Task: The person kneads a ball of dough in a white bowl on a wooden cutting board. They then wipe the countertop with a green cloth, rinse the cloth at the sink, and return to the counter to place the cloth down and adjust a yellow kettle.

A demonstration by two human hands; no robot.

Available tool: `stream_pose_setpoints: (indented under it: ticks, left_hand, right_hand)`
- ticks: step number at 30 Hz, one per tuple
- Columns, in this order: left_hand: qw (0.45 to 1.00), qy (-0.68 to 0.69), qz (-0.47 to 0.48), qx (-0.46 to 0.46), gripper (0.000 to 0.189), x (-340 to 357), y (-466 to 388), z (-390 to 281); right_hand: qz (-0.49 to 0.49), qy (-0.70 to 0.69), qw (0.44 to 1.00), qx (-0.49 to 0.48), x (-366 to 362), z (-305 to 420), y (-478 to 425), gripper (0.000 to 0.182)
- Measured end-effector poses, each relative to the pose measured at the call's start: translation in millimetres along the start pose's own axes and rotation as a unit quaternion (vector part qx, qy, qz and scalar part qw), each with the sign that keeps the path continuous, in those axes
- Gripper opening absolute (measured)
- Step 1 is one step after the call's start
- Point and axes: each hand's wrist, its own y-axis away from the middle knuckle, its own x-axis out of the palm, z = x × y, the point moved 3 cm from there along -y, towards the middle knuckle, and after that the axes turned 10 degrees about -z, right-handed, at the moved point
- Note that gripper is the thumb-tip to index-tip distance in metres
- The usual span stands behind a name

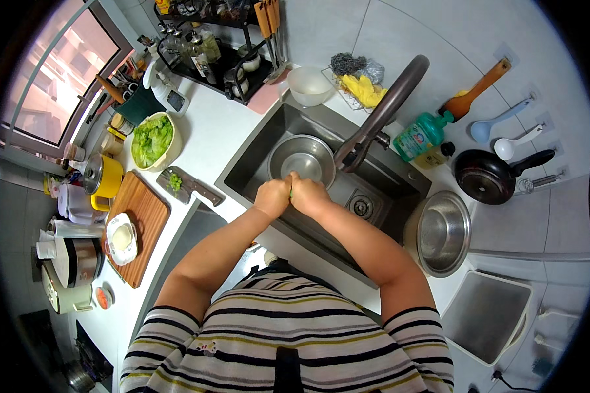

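Both fists meet over the near rim of a metal basin [309, 146] in the stainless steel sink [255, 147]. Between my left hand [273, 196] and my right hand [310, 195] a sliver of something green [291, 193] shows. Both hands are closed around it, and the fingers hide the rest, so its kind is unclear. The dark faucet [373, 118] arches over the sink, right of the basin. To the right of my hands lies the sink drain [361, 206].
Left on the counter are a bowl of lettuce [152, 142], a cleaver [196, 189] with chopped greens, and a wooden cutting board [150, 206] bearing a white dish [122, 240]. Right of the sink stand a steel pot [442, 236] and a green soap bottle [420, 136].
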Motion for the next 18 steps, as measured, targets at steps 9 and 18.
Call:
stream_pose_setpoints:
  ticks: [9,18]
  left_hand:
    - [0.983,0.139,-0.005,-0.123,0.016,26.3,1.6,13.7]
    - [0.822,0.487,0.165,-0.244,0.034,-24.5,5.6,23.6]
  right_hand:
    - [-0.071,0.089,0.980,-0.162,4.2,-4.2,-0.1,0.056]
    - [-0.333,0.010,0.910,-0.247,-30.8,-3.7,19.6,0.040]
